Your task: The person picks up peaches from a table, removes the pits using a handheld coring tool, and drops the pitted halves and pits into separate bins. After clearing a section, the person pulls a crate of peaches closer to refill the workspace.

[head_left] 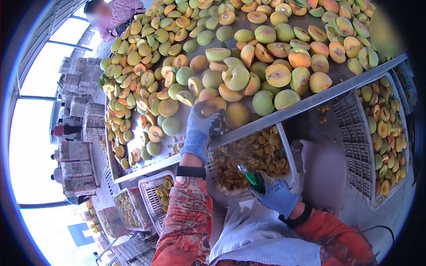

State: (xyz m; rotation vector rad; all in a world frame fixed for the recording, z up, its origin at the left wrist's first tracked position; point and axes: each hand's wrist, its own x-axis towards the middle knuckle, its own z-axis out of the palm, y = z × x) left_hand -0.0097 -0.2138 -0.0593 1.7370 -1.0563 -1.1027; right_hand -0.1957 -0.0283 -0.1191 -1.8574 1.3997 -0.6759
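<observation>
Beside a cut fruit (214, 103) at the bench's (306, 106) near edge, the left hand (198, 129) had fingers parted; the right hand (276, 194) clamped a green-handled tool (252, 178), its tip best kept clear of fingers.

The head camera looks forward and down over the table (310, 99).
</observation>
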